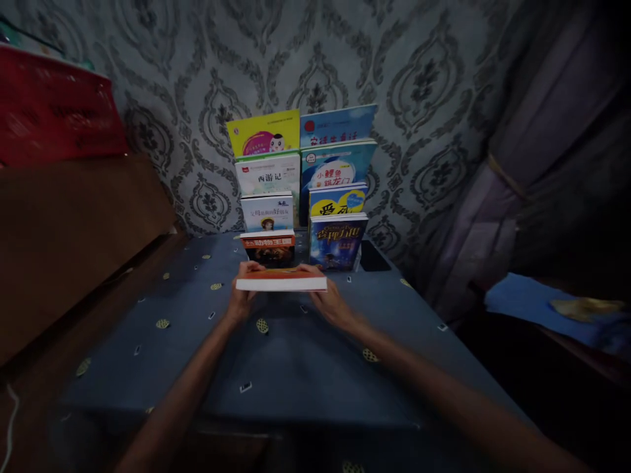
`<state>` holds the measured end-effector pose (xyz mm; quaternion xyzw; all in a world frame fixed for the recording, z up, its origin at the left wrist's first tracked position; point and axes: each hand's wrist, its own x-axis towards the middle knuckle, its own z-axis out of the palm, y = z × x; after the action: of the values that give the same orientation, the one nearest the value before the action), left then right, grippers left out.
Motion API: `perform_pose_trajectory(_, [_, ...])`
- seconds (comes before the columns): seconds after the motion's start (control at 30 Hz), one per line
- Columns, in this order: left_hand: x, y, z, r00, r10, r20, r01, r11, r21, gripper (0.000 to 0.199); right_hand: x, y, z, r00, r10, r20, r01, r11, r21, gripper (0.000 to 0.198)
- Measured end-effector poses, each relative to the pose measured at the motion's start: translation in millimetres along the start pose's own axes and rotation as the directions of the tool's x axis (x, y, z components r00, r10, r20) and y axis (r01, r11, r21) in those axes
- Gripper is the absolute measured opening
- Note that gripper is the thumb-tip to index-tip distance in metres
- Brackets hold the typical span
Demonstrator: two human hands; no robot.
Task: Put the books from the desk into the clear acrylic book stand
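Between my two hands is a book [280, 284] with an orange cover, its white page edge turned toward me. My left hand [241, 292] grips its left end and my right hand [323, 295] its right end. Just behind it stands a dark book with an orange title band [269, 242], partly hidden by the held book. Farther back in that left column are a pale book [269, 209], a white book [269, 174] and a yellow book [266, 133]. The right column has a dark blue book [338, 243], a blue-and-yellow book [338, 199] and two light blue books [338, 164].
A patterned blue cloth [197, 355] covers the table. A flat black object [373, 256] lies right of the books. To the left, a red bag [59, 108] rests on a brown box [79, 243]. Patterned wallpaper is behind; a curtain [513, 171] hangs at right.
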<state>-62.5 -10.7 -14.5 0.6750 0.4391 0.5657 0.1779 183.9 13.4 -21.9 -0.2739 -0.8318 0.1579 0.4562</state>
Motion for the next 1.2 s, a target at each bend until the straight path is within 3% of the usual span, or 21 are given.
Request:
perform_pose_trajectory(0.1, [30.8, -2.7, -9.8, 0.993, 0.098, -0.067, -0.098, 0.995, 0.006, 0.041, 35.1, 6.0, 4.4, 0.998, -0.014, -0.064, 0.011, 0.999, -0.033, 0.038])
perform_pose_trajectory(0.33, [75.8, -17.8, -9.8, 0.977, 0.112, -0.179, -0.099, 0.992, 0.082, 0.045, 79.1, 13.4, 4.2, 0.994, -0.009, -0.105, 0.004, 0.999, -0.039, 0.025])
perform_pose_trajectory(0.63, [79.8, -42.1, -3.5, 0.979, 0.059, -0.194, -0.047, 0.997, 0.068, 0.041, 81.0, 26.2, 6.1, 0.994, 0.006, -0.108, -0.007, 1.0, -0.01, 0.023])
perform_pose_trajectory(0.93, [74.3, -40.7, -11.7, 0.986, 0.042, -0.16, -0.028, 0.996, 0.087, 0.046, 78.6, 21.8, 7.9, 0.995, -0.01, -0.099, 0.014, 0.999, 0.043, 0.019])
perform_pose_trajectory(1.2, [79.4, -41.4, -12.2, 0.978, 0.067, -0.196, -0.049, 0.994, 0.097, 0.046, 89.1, 18.4, 4.0, 0.995, 0.041, -0.092, -0.032, 0.995, 0.09, 0.021])
